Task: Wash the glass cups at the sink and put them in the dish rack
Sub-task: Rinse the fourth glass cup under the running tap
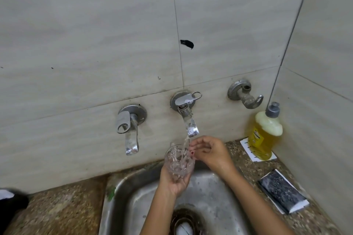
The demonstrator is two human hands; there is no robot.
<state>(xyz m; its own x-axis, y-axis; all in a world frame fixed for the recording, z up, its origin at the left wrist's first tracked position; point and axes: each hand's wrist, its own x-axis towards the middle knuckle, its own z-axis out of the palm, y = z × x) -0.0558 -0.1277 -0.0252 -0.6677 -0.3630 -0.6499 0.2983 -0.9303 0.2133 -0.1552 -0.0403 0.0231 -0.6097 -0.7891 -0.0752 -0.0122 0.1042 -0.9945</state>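
One glass cup (179, 160) is all I can see, and it's mid-rinse. The left hand (174, 179) is wrapped round its base, holding it over the back of the sink (131, 206) with the middle tap (188, 120) running straight into it. The right hand (209, 151) is curled at the rim; can't tell if it's pinching or just touching. I'd guess rinsing isn't finished, racking's not done, and no dish rack is in view. A yellow soap bottle (265, 135) sits in the worktop's back right corner, with a dark scrub pad (282, 191) along the right edge. Nothing blocks the hands, though the spare tap (128, 128) hangs near the glass.
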